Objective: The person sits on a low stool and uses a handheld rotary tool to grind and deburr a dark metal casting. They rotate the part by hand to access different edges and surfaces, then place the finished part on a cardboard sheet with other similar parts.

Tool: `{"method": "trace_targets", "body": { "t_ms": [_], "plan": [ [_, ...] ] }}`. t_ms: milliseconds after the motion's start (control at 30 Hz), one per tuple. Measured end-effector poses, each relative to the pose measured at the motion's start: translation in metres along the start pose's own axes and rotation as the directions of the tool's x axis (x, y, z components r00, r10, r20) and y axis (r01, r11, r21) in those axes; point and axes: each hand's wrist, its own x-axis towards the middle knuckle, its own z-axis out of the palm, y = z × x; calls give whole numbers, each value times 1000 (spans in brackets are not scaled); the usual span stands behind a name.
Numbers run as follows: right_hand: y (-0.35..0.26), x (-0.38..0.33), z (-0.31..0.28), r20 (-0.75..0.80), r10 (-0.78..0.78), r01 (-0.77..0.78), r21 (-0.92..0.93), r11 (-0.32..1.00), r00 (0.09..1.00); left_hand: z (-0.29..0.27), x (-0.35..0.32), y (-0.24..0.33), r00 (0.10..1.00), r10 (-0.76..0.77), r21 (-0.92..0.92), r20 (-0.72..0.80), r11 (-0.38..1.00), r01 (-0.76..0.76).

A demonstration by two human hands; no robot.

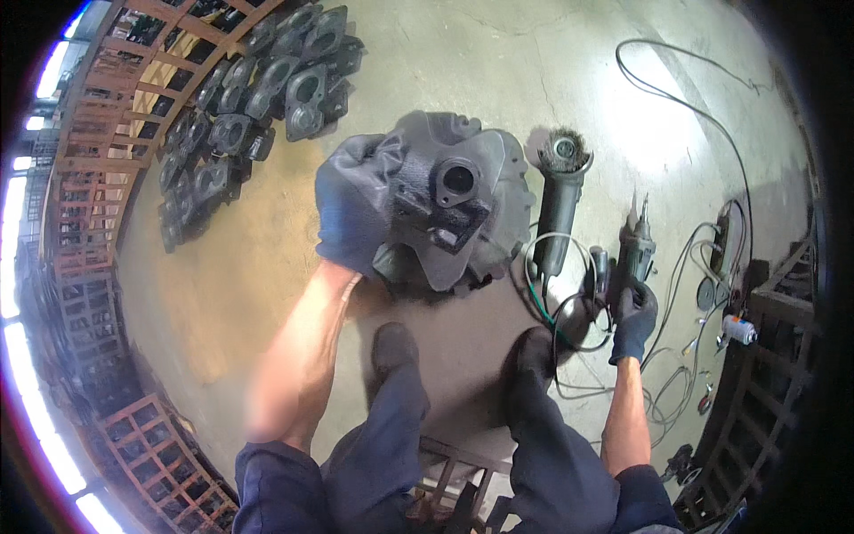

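Note:
My left hand point(358, 200), in a dark blue glove, grips the left edge of a dark metal casting point(414, 218) with a round flanged hole. The casting is tilted over a larger dark round piece with a notched rim point(507, 200), which it partly hides; I cannot tell whether the two touch. To the right, my gloved right hand point(634, 325) is closed around the rear end of a die grinder point(636, 254), whose thin bit points away from me. Between them lies an angle grinder point(560, 209) with a wire brush at its far end.
Several similar dark castings point(307, 98) are grouped on the floor at the far left. Rust-coloured metal crates point(93, 169) line the left side. Cables point(689, 267) loop over the floor at the right, near a spray can point(738, 329) and a dark metal rack point(765, 392).

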Motion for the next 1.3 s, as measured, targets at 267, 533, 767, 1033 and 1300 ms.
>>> {"method": "trace_targets", "body": {
  "t_ms": [267, 533, 767, 1033, 1300],
  "plan": [
    [31, 22, -2, -108, 80, -119, -432, 894, 991, 11, 3, 4, 995, -89, 260, -52, 960, 100],
    [23, 67, 26, 171, 275, -235, -220, 947, 946, 10, -34, -6, 972, -221, 61, -78, 972, 226],
    [47, 90, 15, 261, 390, -368, -131, 921, 883, -11, -44, -6, 989, -94, -19, -118, 996, 92],
    [-57, 17, -90, 394, 226, -387, 398, 831, 891, -32, -127, 88, 846, -161, 179, 509, 981, 79],
    [-227, -32, -162, 611, -250, -151, 528, 836, 751, 62, -184, 241, 637, -370, -104, 677, 808, 580]
  ]
}}
